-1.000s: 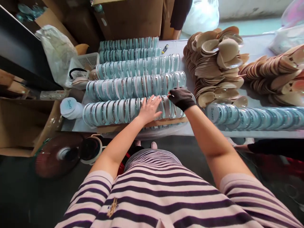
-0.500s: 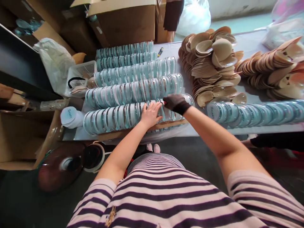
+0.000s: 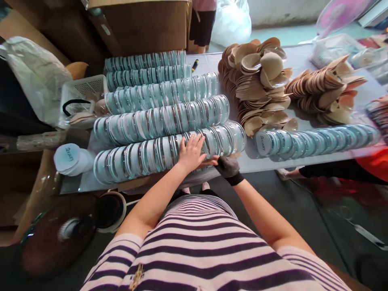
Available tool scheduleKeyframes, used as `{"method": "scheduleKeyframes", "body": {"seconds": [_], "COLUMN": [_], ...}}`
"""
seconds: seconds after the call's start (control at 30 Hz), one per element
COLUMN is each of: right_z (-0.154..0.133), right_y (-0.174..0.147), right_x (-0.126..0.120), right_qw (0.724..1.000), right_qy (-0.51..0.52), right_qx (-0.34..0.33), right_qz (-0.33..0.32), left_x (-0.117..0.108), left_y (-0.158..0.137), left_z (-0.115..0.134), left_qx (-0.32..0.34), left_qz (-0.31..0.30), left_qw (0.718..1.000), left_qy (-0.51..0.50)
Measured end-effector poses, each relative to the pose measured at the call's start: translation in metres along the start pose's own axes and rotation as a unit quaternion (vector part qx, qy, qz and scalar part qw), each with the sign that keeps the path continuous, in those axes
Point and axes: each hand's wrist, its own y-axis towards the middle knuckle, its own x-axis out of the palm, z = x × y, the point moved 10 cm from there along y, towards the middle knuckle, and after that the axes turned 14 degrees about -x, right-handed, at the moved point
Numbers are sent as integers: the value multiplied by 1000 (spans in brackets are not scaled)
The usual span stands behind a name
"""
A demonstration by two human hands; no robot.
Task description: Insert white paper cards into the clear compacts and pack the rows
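Note:
My bare left hand (image 3: 191, 154) lies with fingers spread on the nearest row of clear round plastic containers (image 3: 136, 159), which stand on edge, packed face to face with pale blue discs among them. My right hand (image 3: 229, 166), in a dark glove with bare fingertips, is at the front underside of that row. Its fingers are curled in by the edge of a brown cardboard piece (image 3: 142, 181) beneath the containers; what they pinch is hidden. Behind lies a second row of the same containers (image 3: 163, 117).
More container rows (image 3: 145, 60) stand farther back. Stacks of beige cup-shaped pads (image 3: 253, 93) and another container row (image 3: 318, 139) lie right. A white basket (image 3: 85, 87) and white round discs (image 3: 71, 159) sit left. A fan (image 3: 60, 238) stands below the table's left end.
My right hand has come down from the top of the nearest row to its front lower edge. My left hand stays spread on the row. The view has shifted to the right.

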Motion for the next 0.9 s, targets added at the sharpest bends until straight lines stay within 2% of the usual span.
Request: {"method": "scheduleKeyframes", "body": {"seconds": [0.07,0.1,0.13,0.17,0.23,0.3,0.37,0.47,0.53,0.63,0.73,0.8,0.9], "right_z": [17,27,35,39,43,41,32,13,5,2,20,38,48], "right_y": [17,30,48,70,113,144,165,177,172,144,94,55,6], "right_x": [-52,-75,-89,-95,-85,-66,-52,-43,-49,-65,-71,-59,-18], "right_qw": [997,995,995,996,984,955,930,911,913,937,973,989,995], "right_qy": [-28,-49,-71,-87,-109,-120,-128,-164,-188,-163,-98,-70,-28], "right_qx": [14,28,29,11,-22,-45,-69,-116,-151,-188,-143,-79,-46], "right_qz": [66,78,60,14,-135,-268,-337,-360,-330,-245,-152,-108,-81], "left_x": [-5,-7,-8,-8,-4,3,9,16,17,17,16,15,17], "left_y": [2,4,7,10,19,26,31,33,32,32,32,31,30], "left_z": [8,13,21,28,42,52,55,53,49,48,49,49,49], "left_qx": [8,14,20,24,30,35,35,24,11,-2,-7,-9,-17], "left_qz": [6,9,10,8,1,-3,-3,-10,-10,-6,-2,0,-7], "left_qw": [1000,1000,1000,999,999,999,999,1000,1000,1000,1000,1000,1000], "left_qy": [-7,-11,-15,-19,-23,-19,-8,-1,-1,1,-5,-7,0]}}
